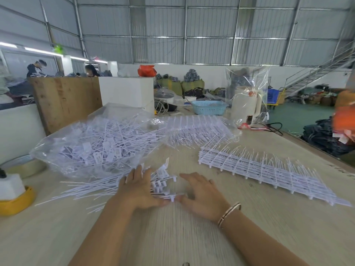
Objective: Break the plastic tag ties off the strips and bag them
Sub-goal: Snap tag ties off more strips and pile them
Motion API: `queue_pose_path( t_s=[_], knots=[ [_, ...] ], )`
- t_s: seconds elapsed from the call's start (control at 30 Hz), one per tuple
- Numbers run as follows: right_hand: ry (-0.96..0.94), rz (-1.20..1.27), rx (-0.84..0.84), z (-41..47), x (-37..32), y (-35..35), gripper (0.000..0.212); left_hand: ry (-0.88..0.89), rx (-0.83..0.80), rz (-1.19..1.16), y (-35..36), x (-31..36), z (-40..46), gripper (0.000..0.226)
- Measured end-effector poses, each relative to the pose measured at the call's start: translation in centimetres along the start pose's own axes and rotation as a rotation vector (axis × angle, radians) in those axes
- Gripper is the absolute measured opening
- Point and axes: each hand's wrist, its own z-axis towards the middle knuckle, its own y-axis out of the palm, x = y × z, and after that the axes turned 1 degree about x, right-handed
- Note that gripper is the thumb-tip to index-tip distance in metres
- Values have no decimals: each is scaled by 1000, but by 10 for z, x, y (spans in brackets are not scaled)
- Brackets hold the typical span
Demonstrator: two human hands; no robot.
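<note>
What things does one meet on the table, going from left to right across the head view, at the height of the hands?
Yellow holder → loose tag ties → left hand → right hand → stack of strips.

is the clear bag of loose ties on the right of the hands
No, the clear bag lies to the left, beyond the left hand.

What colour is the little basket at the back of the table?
Light blue basket, with perforated sides; head view.
</note>
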Motion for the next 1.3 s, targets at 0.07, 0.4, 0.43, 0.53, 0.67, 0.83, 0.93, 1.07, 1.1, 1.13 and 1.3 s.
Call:
queue_pose_path(
  t_s=[0.07,0.4,0.43,0.53,0.67,0.83,0.93,1.07,1.1,1.13,1.3],
  knots=[
    [52,111,-26,-4,7,-6,60,-44,13,11,-1,-7,2,128],
    [12,21,-130,-3,8,-2,49,-75,4,-39,2,-20,12,137],
    [5,-6,-127,-2,9,-1,47,-27,17,-43,4,-16,12,135],
    [20,-13,-127,-1,12,-2,51,50,41,-73,5,-12,12,137],
    [98,159,-155,-1,18,-8,80,-93,15,-112,-1,-29,12,144],
    [103,42,-331,5,10,-2,91,-65,15,-189,2,-22,14,135],
    [137,124,-352,10,5,-2,90,-9,102,-231,0,-16,20,128],
    [157,151,-352,14,12,-12,100,-109,79,-201,-2,-22,34,126],
    [153,120,-365,15,13,-12,101,-90,56,-223,-3,-19,36,127],
    [146,95,-372,16,13,-11,101,-51,44,-266,-4,-15,38,127],
    [125,83,-268,17,6,-2,93,214,-70,-343,-7,15,37,120]
  ],
)
